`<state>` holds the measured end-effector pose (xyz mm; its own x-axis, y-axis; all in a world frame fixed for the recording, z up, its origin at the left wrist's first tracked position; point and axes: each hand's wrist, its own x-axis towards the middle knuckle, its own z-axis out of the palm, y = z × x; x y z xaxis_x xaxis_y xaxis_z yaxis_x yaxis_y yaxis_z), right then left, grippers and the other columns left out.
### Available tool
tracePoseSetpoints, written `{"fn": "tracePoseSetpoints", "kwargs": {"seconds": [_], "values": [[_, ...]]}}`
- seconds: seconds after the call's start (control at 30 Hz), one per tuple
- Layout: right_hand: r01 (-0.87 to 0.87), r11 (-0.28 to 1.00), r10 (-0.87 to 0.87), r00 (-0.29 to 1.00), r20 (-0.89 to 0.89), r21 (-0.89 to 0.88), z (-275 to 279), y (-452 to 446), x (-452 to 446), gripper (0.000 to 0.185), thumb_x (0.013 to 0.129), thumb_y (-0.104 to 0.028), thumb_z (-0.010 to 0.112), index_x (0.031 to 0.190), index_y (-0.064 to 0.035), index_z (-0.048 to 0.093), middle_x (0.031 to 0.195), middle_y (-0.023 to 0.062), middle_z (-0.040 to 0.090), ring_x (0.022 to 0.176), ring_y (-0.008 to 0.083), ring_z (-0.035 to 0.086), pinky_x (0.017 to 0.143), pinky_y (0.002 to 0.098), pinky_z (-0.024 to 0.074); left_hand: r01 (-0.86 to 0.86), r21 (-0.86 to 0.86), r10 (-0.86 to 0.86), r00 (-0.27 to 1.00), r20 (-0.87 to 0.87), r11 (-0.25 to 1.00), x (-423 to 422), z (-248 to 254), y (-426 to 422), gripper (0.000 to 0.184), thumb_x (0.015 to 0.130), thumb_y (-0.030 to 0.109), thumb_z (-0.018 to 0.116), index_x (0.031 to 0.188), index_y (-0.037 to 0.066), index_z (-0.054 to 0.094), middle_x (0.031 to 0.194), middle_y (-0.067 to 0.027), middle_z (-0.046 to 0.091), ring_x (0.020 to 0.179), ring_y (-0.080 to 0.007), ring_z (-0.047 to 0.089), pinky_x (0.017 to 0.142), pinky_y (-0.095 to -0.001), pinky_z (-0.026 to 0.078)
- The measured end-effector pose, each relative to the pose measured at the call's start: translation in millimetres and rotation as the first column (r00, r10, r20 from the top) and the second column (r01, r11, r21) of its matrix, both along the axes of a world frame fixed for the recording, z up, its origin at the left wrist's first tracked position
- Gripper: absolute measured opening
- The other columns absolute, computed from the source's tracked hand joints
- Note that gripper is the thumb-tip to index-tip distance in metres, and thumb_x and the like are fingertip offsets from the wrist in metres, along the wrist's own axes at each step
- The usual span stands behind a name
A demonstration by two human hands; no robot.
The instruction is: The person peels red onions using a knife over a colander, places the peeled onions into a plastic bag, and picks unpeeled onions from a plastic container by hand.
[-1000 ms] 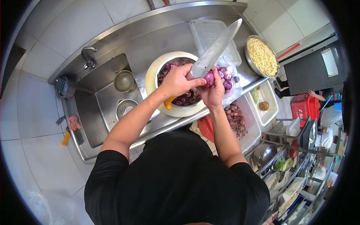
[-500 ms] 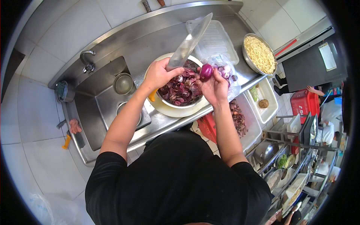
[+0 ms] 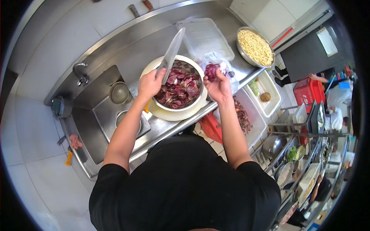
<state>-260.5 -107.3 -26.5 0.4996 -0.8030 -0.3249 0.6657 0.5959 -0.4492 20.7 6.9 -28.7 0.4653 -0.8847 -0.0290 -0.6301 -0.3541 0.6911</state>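
Observation:
My left hand (image 3: 151, 85) is closed on a large knife (image 3: 173, 54), whose broad blade points up and away over the colander's left edge; a bit of yellow handle shows below the hand. Beneath the blade, a metal colander (image 3: 199, 71) full of reddish-purple onion skins rests on a round cream board (image 3: 162, 112). In my right hand (image 3: 220, 88), palm up, a purple onion (image 3: 211, 72) is held between fingers and thumb. Just behind it lies a clear plastic bag (image 3: 216, 57) with onions, partly hidden by the hand.
A sink (image 3: 90, 115) with metal pots is on the left. Behind the bag lies a clear plastic lid (image 3: 206, 34); a bowl of noodles (image 3: 254, 48) stands at right. Below the counter are a tub of onions (image 3: 256, 127), a white basket (image 3: 274, 94) and a red crate (image 3: 211, 129).
My hands have moved apart. The knife has swung left, away from the onion, which stays in my right hand. The colander's contents show more, and the whole view has shifted slightly.

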Motion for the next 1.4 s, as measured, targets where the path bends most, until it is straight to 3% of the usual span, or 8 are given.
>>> {"fn": "tracePoseSetpoints", "kwargs": {"seconds": [0.17, 0.4, 0.5, 0.63, 0.87, 1.0, 1.13, 1.4], "values": [[0.48, 0.815, -0.576, 0.609, -0.545, -0.325, -20, -67, -77, 0.022, 0.097, -0.011, 0.065, 0.116, -0.0027, 0.058, 0.11, 0.0154, 0.067, 0.09, 0.0315, 0.07, 0.078, 0.0417, 0.0621, -0.007, -0.059, 0.01, 0.998, 0.06, 0.998, 12, -9, 18, 0.058, 0.086, 0.059, 0.072, 0.089, 0.001, 0.068, 0.078, -0.0214, 0.07, 0.074, -0.0399, 0.069, 0.069, -0.0466, 0.053], [0.067, 0.848, -0.499, 0.433, -0.75, -0.526, -83, -86, -83, 0.048, 0.082, -0.025, 0.083, 0.121, -0.001, 0.07, 0.112, 0.012, 0.074, 0.095, 0.0182, 0.07, 0.087, 0.0317, 0.0538, -0.063, -0.059, 0.057, 0.994, -0.094, 0.996, 6, 2, 17, 0.045, 0.09, 0.046, 0.075, 0.101, 0.003, 0.071, 0.081, -0.014, 0.074, 0.071, -0.0235, 0.07, 0.069, -0.0376, 0.053], [-0.159, 0.754, -0.654, -0.101, -0.75, -0.637, -105, -70, -35, 0.048, 0.077, -0.033, 0.085, 0.121, -0.0196, 0.073, 0.115, 0.0196, 0.071, 0.126, 0.0433, 0.046, 0.11, 0.0485, 0.0383, -0.028, -0.094, 0.017, 0.992, -0.125, 0.995, 0, 2, 10, 0.044, 0.092, 0.045, 0.075, 0.102, 0.002, 0.071, 0.08, -0.0104, 0.074, 0.07, -0.0162, 0.067, 0.068, -0.0343, 0.052], [-0.542, 0.665, -0.694, -0.194, -0.694, -0.514, -94, -65, -18, 0.047, 0.08, -0.042, 0.079, 0.122, -0.0226, 0.074, 0.125, 0.0193, 0.066, 0.122, 0.0404, 0.05, 0.103, 0.0531, 0.0403, 0.038, -0.179, -0.075, 0.976, -0.206, 0.983, -9, -4, 3, 0.039, 0.094, 0.04, 0.075, 0.103, 0.001, 0.072, 0.082, -0.0043, 0.073, 0.071, -0.0107, 0.062, 0.068, -0.0314, 0.051], [-0.138, 0.888, -0.434, -0.571, -0.697, -0.44, -121, -121, -89, 0.038, 0.09, -0.03, 0.061, 0.115, -0.0039, 0.07, 0.119, 0.0187, 0.067, 0.128, 0.0375, 0.051, 0.101, 0.0541, 0.0417, 0.021, -0.125, -0.052, 0.967, -0.251, 0.992, -8, -3, 11, 0.031, 0.097, 0.032, 0.073, 0.104, 0.001, 0.07, 0.083, 0.0011, 0.069, 0.073, -0.0059, 0.058, 0.067, -0.0257, 0.047], [-0.357, 0.931, -0.285, -0.584, -0.76, -0.076, -137, -125, -140, 0.027, 0.092, -0.028, 0.06, 0.099, -0.0057, 0.073, 0.106, 0.0134, 0.073, 0.121, 0.0368, 0.058, 0.097, 0.0511, 0.0447, 0.007, -0.12, -0.043, 0.954, -0.297, 0.993, -7, -1, 11, 0.028, 0.1, 0.03, 0.07, 0.105, 0.002, 0.069, 0.088, 0.0035, 0.067, 0.077, -0.0047, 0.056, 0.07, -0.0236, 0.046], [-0.229, 0.705, -0.705, -0.337, -0.624, -0.671, -96, -115, -138, 0.014, 0.09, -0.021, 0.064, 0.096, -0.0113, 0.074, 0.098, 0.013, 0.071, 0.093, 0.0332, 0.067, 0.084, 0.043, 0.0494, -0.009, -0.18, -0.05, 0.946, -0.321, 0.984, -17, 10, -2, 0.026, 0.099, 0.028, 0.07, 0.102, 0.002, 0.068, 0.086, 0.0039, 0.066, 0.075, -0.0044, 0.055, 0.068, -0.0241, 0.046], [-0.334, 0.383, -0.924, -0.145, -0.355, -0.861, -47, -43, -117, 0.018, 0.085, -0.016, 0.069, 0.101, -0.0084, 0.069, 0.1, 0.0146, 0.064, 0.097, 0.0322, 0.061, 0.085, 0.0405, 0.0456, 0.047, -0.197, -0.108, 0.945, -0.31, 0.979, -37, 22, -33, 0.022, 0.103, 0.027, 0.065, 0.099, 0.005, 0.064, 0.08, 0.006, 0.058, 0.072, -0.0042, 0.049, 0.065, -0.0232, 0.039]]}}
